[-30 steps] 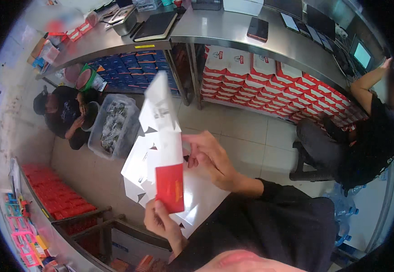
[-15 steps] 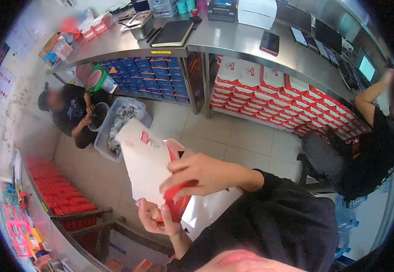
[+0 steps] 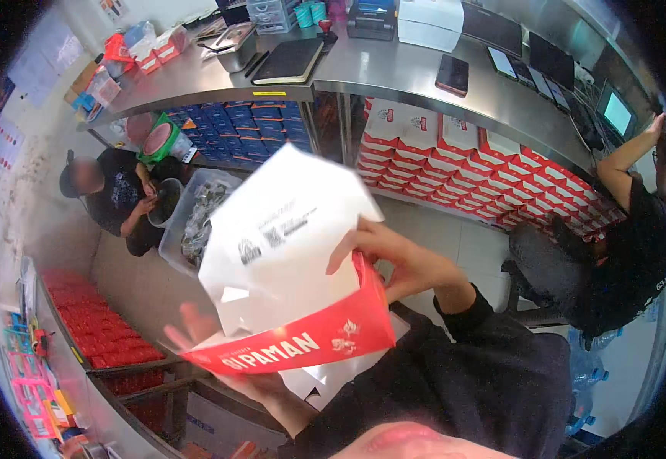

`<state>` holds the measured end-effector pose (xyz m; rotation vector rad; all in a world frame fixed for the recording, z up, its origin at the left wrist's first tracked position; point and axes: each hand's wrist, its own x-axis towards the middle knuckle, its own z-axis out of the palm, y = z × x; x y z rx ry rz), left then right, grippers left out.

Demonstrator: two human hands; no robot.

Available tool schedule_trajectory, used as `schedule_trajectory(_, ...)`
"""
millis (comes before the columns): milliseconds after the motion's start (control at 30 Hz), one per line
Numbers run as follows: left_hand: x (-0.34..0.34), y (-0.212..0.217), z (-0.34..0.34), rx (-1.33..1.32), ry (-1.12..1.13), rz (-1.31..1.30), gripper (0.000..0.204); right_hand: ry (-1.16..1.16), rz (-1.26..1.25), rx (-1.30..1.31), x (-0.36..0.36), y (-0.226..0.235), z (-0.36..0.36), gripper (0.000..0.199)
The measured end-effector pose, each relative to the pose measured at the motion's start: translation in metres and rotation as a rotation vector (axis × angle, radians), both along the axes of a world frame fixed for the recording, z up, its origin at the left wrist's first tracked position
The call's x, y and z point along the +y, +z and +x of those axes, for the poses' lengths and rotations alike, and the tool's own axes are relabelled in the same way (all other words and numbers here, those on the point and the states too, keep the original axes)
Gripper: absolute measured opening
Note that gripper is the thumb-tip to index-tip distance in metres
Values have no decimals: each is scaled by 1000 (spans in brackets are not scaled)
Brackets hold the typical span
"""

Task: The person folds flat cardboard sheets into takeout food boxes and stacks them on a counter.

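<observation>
A red and white cardboard food box (image 3: 287, 222), partly folded, is held up in front of me. Its white lid flap stands tall and its red front panel faces me. My right hand (image 3: 398, 260) grips the right end, with fingers over the inside edge. At the left end is my left hand (image 3: 253, 382); its palm lies under the red panel and its blurred fingers show past the edge. Beneath, close to my black sleeve, another white cardboard piece (image 3: 341, 367) shows in part.
Stacked red and white boxes (image 3: 455, 161) and blue boxes (image 3: 256, 126) fill shelves under the steel counter (image 3: 394, 69). A seated person (image 3: 115, 191) works beside a clear plastic tub (image 3: 176, 245). Another person (image 3: 624, 245) sits at right. Red packs (image 3: 103, 321) lie at lower left.
The box has opened out from a folded side into a shape with its red front turned toward me. My right hand has moved to its right end, my left to its left end.
</observation>
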<state>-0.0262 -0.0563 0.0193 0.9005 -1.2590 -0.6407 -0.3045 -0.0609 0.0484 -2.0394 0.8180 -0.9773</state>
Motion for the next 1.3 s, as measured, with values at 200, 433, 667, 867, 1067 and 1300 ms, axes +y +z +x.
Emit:
schedule_trajectory(200, 21, -16, 20, -292, -512, 281, 95, -420, 56, -183, 2, -41, 45, 90)
schedule_trajectory(433, 11, -61, 11, -676, -284, 549, 34, -279, -444, 158, 31, -48, 84, 79)
schedule_trajectory(667, 17, -26, -6, -994, -653, 234, 33, -123, -457, 499, 65, -32, 75, 44)
schedule_trajectory(867, 4, -15, -10, -1026, -656, 19, 24, 199, -225, 254, 58, -14, 43, 32)
schedule_trajectory(1067, 10, -3, -11, -815, -680, 274, 21, 71, -253, 197, 64, -2, 42, 27)
schedule_trajectory(1300, 1, -3, -3, -603, -832, 458, 19, -316, -214, 10, 68, -5, 39, 26)
